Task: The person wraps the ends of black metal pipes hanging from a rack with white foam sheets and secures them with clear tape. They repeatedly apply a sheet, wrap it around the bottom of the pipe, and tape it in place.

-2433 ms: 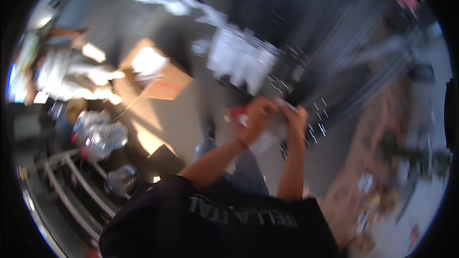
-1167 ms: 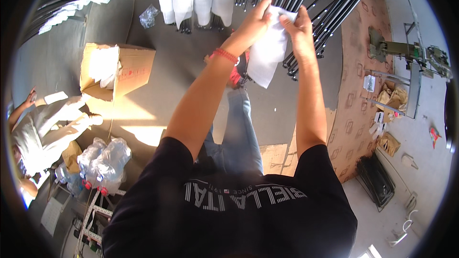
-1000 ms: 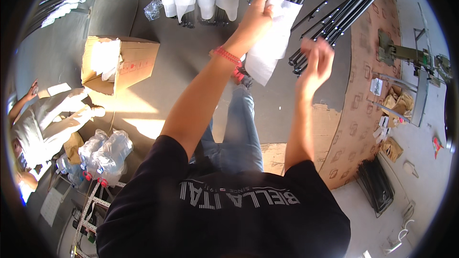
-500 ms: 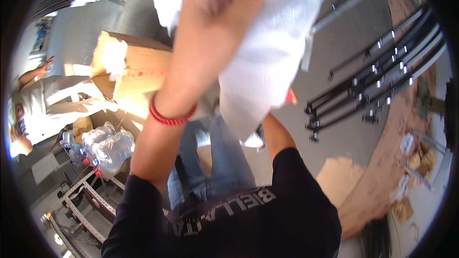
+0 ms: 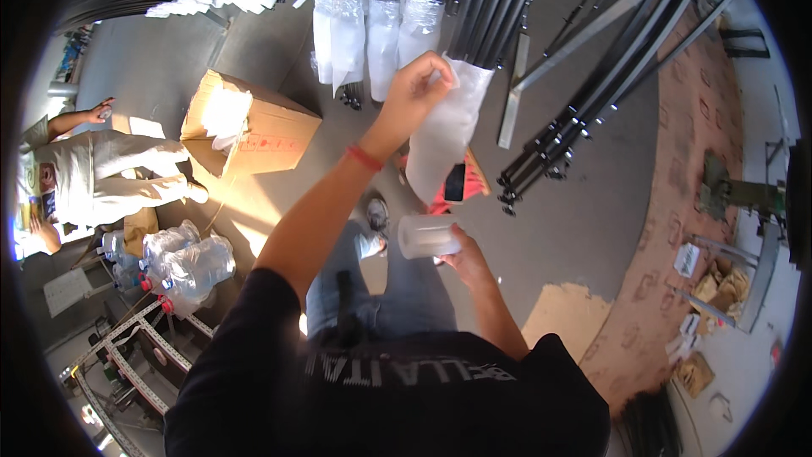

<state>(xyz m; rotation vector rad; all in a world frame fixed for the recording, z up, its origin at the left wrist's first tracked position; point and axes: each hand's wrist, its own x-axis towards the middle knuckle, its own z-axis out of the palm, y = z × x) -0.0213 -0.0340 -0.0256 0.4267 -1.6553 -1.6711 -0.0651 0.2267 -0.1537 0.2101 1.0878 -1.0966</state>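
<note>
My left hand (image 5: 413, 95) pinches the upper edge of a white foam sheet (image 5: 448, 131). That sheet covers the near ends of a bundle of black tubes (image 5: 497, 8), and its lower part hangs loose. Nearer to me, my right hand (image 5: 472, 261) is closed round a roll of clear wrapping film (image 5: 428, 236), below the sheet and apart from it. To the left of this bundle, several other black tube bundles have their ends covered in white foam and clear film (image 5: 340, 30).
A red stool (image 5: 475, 179) with a dark phone (image 5: 455, 183) stands beyond the roll. An open cardboard box (image 5: 275, 131) and large plastic bottles (image 5: 196, 264) are left. More black tubes (image 5: 584, 114) lean at right. Another person (image 5: 110, 165) is at far left.
My left hand and the foam sheet have moved away from me, down to the tube ends. My right hand and the roll, hidden behind the sheet before, now show.
</note>
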